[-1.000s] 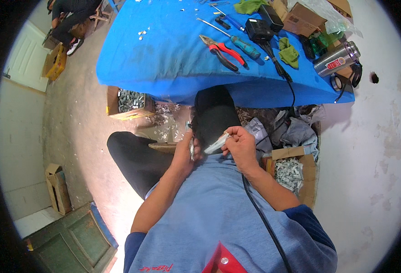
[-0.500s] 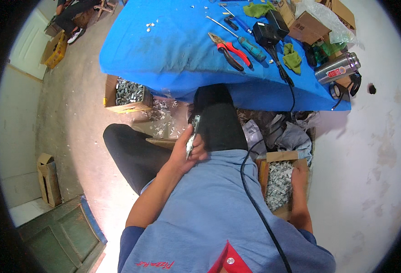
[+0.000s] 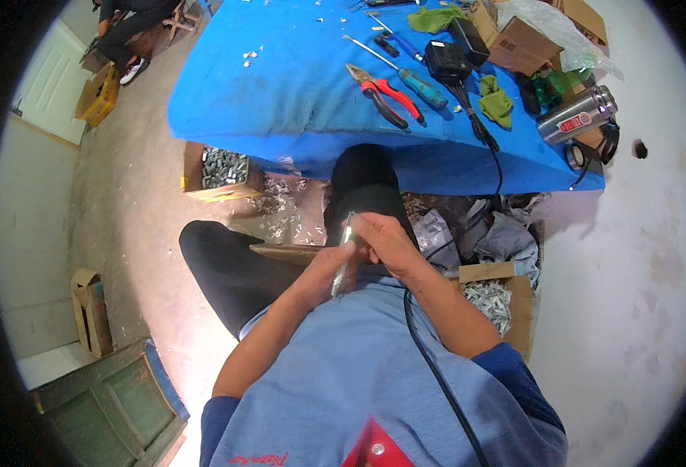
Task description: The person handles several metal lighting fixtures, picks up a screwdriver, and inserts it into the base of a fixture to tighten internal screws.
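Over my lap, my left hand (image 3: 326, 268) is closed around a slim, silvery metal piece (image 3: 341, 274), held lengthwise with its far end angled slightly right. My right hand (image 3: 390, 241) meets it at that far end, its thumb and fingers pinched together. Whatever those right fingertips grip is too small and blurred to make out. Right of my waist, below my right forearm, stands a cardboard box (image 3: 520, 300) filled with small silvery metal parts (image 3: 489, 302).
A blue-covered table (image 3: 281, 93) ahead bears red-handled pliers (image 3: 386, 95), a screwdriver (image 3: 422, 89), a black adapter (image 3: 446, 61) and a steel flask (image 3: 576, 115). Below it sits a box of dark parts (image 3: 225, 169). A black cable (image 3: 436, 366) crosses my shirt. Another person (image 3: 129, 35) sits far left.
My right hand has come out of the box of small metal parts and over to the metal piece in my left hand. The left hand still holds that piece.
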`<state>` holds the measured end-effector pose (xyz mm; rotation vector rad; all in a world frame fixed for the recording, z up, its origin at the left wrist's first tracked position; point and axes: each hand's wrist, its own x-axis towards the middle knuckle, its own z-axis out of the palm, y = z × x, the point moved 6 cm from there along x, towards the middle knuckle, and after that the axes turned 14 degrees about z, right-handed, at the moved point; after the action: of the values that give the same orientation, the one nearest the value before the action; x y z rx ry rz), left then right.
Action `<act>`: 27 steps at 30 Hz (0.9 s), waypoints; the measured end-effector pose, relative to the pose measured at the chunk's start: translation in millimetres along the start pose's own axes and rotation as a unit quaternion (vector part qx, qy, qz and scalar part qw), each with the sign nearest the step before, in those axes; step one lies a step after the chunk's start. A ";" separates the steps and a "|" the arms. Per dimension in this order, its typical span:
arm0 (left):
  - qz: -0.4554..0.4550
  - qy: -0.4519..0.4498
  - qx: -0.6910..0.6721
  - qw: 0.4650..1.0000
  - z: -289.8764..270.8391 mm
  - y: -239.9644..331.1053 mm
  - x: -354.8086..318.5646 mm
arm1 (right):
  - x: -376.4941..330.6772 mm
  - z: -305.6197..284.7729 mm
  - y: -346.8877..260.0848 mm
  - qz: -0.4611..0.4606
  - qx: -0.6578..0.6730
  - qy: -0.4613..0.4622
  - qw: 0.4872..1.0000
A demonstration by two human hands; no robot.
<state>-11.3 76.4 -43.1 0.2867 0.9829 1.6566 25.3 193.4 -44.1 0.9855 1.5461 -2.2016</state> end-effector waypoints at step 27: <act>-0.063 0.054 -0.161 0.983 -22.5 -12.8 -0.4 | -1.3 -10.2 -19.9 -0.062 -0.024 0.084 0.994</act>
<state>-16.8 66.2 -66.2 -0.0822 0.7784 1.6968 18.7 210.3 -31.0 1.1130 1.7704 -2.2008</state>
